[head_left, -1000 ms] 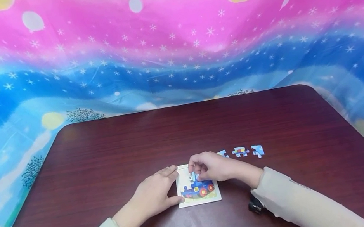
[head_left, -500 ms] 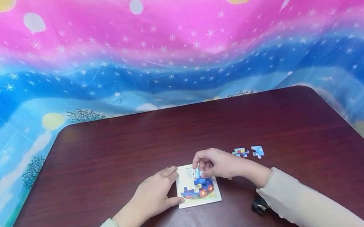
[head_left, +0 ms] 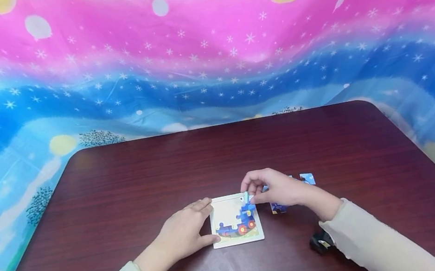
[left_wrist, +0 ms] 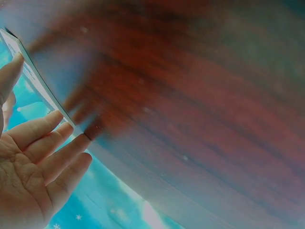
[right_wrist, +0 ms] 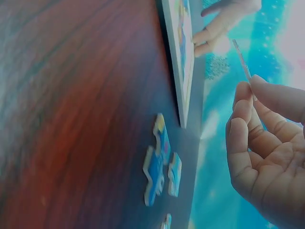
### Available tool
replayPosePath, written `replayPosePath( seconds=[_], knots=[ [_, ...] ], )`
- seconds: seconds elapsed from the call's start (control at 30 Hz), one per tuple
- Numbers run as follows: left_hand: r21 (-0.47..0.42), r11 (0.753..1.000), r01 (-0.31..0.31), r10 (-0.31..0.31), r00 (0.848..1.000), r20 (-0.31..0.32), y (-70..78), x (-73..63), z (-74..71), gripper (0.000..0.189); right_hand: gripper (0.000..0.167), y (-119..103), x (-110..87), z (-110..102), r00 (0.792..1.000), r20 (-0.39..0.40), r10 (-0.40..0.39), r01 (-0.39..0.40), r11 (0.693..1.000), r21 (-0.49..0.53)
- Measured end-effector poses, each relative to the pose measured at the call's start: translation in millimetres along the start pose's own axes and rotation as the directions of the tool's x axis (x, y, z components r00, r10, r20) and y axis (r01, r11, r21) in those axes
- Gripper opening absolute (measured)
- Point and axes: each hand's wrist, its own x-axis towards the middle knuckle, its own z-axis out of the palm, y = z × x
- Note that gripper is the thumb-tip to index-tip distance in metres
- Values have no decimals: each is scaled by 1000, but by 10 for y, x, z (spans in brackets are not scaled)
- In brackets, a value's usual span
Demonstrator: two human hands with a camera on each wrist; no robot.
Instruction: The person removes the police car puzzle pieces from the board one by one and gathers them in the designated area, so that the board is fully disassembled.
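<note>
My left hand [head_left: 183,229] lies along the left side of a square jigsaw tray [head_left: 239,243], its fingers fairly straight and touching the rim. Pieces fitted along the tray's bottom and lower right show a blue train with red wheels; its pale base shows at upper left. Over the upper right of the tray, my right hand [head_left: 276,188] pinches a blue puzzle piece [head_left: 247,203] between thumb and fingertips. The right wrist view shows that held piece [right_wrist: 242,59] edge-on, above the tray [right_wrist: 178,86]. In the left wrist view, the left fingertips [left_wrist: 57,116] meet the tray's edge.
Several loose puzzle pieces [right_wrist: 155,171] lie on the table right of the tray, partly hidden by the right hand in the head view. One light-blue piece [head_left: 307,179] shows behind the right wrist. A black device [head_left: 321,242] sits under the right sleeve. A patterned cloth [head_left: 206,62] hangs behind the table.
My right hand has carried the pinched piece from mid-tray to the right and slightly away, toward the upper right corner. It now covers more of the loose pieces behind. My left hand stays put.
</note>
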Motion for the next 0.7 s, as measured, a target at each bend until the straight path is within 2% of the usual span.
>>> replayPosePath(
  seconds=[0.23, 0.37, 0.7],
  knots=[
    [6, 1000, -7, 7, 1000, 5, -2, -5, -2, 74, 21, 23, -108, -130, 999, -30, -21, 22, 999, 46],
    [10, 1000, -6, 6, 1000, 6, -2, -7, 2, 74, 21, 40, -162, -186, 998, -52, -35, 37, 999, 38],
    [7, 1000, -7, 7, 1000, 8, -1, -14, -12, 74, 21, 89, -320, -300, 994, -111, 1, 3, 999, 42]
  ],
)
